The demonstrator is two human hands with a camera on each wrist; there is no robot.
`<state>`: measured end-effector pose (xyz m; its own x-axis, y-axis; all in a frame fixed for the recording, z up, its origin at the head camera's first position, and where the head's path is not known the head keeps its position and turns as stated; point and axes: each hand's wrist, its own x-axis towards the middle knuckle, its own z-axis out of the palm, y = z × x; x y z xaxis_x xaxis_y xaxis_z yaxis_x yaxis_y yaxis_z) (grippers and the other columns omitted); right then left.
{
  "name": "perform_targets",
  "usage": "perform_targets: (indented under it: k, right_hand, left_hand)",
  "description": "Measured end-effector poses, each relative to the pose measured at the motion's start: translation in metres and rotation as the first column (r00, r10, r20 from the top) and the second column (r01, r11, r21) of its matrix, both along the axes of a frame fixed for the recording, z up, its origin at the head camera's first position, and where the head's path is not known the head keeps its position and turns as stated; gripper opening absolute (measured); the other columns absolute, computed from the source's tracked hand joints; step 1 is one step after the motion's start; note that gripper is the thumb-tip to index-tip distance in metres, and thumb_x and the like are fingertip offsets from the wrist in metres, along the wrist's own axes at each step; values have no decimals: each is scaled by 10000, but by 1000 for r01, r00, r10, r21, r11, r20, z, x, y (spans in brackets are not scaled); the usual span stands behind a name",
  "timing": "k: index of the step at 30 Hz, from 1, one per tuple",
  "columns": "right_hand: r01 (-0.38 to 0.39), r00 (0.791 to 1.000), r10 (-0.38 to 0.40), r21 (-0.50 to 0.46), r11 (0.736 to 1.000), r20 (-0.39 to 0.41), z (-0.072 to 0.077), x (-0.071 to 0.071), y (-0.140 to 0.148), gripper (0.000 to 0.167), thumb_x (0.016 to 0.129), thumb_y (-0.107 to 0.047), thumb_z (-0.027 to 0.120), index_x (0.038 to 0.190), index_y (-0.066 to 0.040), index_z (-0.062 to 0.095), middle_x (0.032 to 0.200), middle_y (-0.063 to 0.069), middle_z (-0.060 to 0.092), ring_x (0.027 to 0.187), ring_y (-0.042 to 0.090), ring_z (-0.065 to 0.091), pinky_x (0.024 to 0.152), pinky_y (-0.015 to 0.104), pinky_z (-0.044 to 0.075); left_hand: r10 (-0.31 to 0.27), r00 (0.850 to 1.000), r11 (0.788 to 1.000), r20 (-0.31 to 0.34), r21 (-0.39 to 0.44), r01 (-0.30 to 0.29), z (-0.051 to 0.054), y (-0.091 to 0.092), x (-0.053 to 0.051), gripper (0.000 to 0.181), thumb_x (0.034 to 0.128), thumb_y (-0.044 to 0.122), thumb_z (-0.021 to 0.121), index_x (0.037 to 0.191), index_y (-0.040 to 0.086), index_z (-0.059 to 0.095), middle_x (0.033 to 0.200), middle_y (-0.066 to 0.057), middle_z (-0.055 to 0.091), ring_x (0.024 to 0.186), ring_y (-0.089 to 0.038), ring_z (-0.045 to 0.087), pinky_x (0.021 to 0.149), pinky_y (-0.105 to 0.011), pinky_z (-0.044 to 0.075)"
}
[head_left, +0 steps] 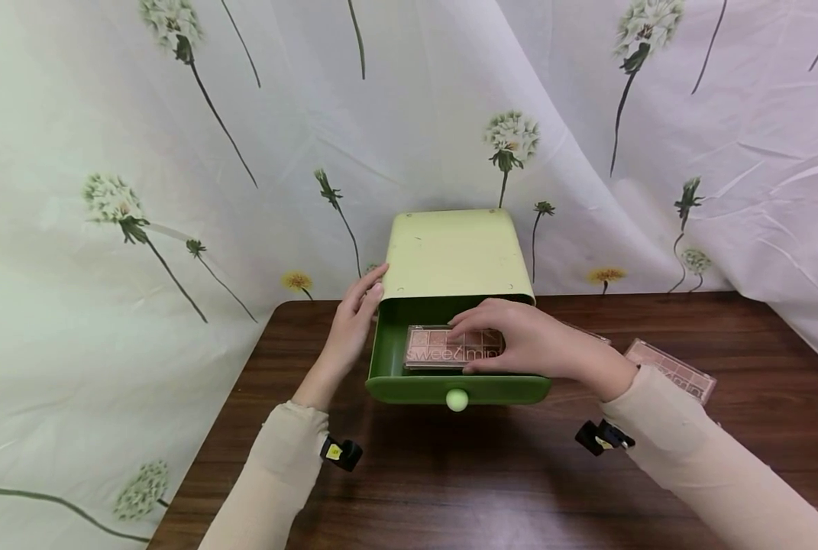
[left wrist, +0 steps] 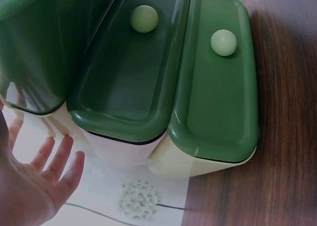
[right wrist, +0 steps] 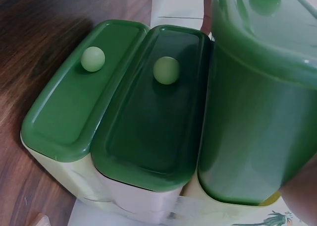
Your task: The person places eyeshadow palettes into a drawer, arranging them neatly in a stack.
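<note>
A small drawer cabinet with a pale yellow-green top stands on the table, its green top drawer pulled out. Inside lies a flat eyeshadow palette with a clear, lettered lid. My right hand reaches over the drawer and pinches the palette's right part, fingers at the far edge and thumb at the near one. Against the cabinet's left side rest the fairly straight fingers of my left hand. In the left wrist view, the left hand shows beside the open drawer.
Two lower drawers, the middle one and the bottom one, are closed, each with a round knob. Right of the cabinet lies another palette, partly behind my sleeve; a further palette shows only an edge. A flowered cloth hangs behind the table.
</note>
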<state>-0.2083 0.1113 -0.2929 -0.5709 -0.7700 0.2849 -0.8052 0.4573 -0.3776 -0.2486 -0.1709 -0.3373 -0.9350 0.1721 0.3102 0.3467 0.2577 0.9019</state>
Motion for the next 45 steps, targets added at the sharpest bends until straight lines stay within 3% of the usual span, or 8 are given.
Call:
perform_targets:
  k: [4, 14, 20, 28, 33, 37, 41, 45]
  right_hand:
    - [10, 1000, -9, 31, 999, -17, -2, 0, -1, 357, 854, -284, 803, 1191, -195, 720, 1311, 0, 619, 1082, 139, 561, 872, 366, 469]
    - [55, 998, -51, 98, 994, -43, -1, 3, -4, 393, 825, -238, 832, 1196, -188, 712, 1334, 2, 598, 1223, 206, 531, 954, 402, 469]
    - [55, 998, -55, 89, 995, -7, 0, 4, -1, 436, 823, -241, 832, 1231, -165, 697, 1402, 19, 553, 1284, 231, 493, 994, 430, 448]
    - [28, 999, -33, -102, 994, -41, 3, 10, 13, 442, 844, -136, 805, 1268, -140, 679, 1370, 26, 587, 1211, 170, 569, 865, 371, 496]
    - [46, 994, -61, -171, 984, -85, 5, 18, 23, 404, 864, -119, 785, 1252, -170, 686, 1325, -24, 612, 1208, 143, 570, 928, 375, 490]
    - [46, 987, -77, -213, 976, -141, 6, 25, 32, 391, 851, -88, 789, 1226, -151, 698, 1299, -29, 625, 1192, 157, 581, 889, 374, 509]
    - [5, 974, -75, -311, 950, -214, 6, 27, 43, 413, 784, 40, 801, 1162, -105, 720, 1227, 16, 666, 1143, 187, 611, 893, 279, 492]
    - [-15, 972, -80, -399, 917, -221, 4, 27, 57, 460, 736, 147, 782, 1126, -90, 728, 1175, 40, 688, 1105, 146, 622, 889, 185, 461]
  left_hand:
    - [1, 1000, 1000, 3, -1, -1, 0, 0, 0, 454, 1080, 356, 399, 1517, 235, 435, 1498, -88, 372, 1157, -279, 495, 881, -407, 433]
    - [2, 1000, 1000, -5, 8, -2, -1, -1, 0, 451, 1080, 341, 404, 1514, 223, 441, 1482, -100, 386, 1137, -276, 499, 868, -396, 436]
    - [2, 1000, 1000, -2, 10, -2, -2, 0, 0, 452, 1080, 345, 405, 1513, 223, 442, 1489, -94, 381, 1138, -277, 502, 869, -400, 439]
    - [0, 1000, 1000, -6, 15, 0, -2, 1, 0, 451, 1081, 337, 403, 1516, 222, 438, 1510, -90, 363, 1138, -282, 505, 870, -402, 439]
    - [2, 1000, 1000, -15, 21, -2, -3, 0, -1, 449, 1078, 344, 410, 1509, 226, 448, 1509, -74, 372, 1134, -269, 508, 867, -399, 439]
    - [4, 1000, 1000, -23, 28, -3, -3, 0, -1, 443, 1076, 338, 420, 1503, 223, 458, 1507, -69, 378, 1122, -260, 510, 864, -391, 434]
    - [10, 1000, 1000, -27, 30, -9, -3, 1, -1, 441, 1074, 325, 427, 1498, 210, 466, 1505, -67, 388, 1097, -251, 514, 854, -376, 435]
    - [19, 1000, 999, -24, 31, -18, -3, 1, -2, 439, 1072, 328, 434, 1493, 210, 474, 1507, -57, 392, 1100, -245, 520, 850, -366, 444]
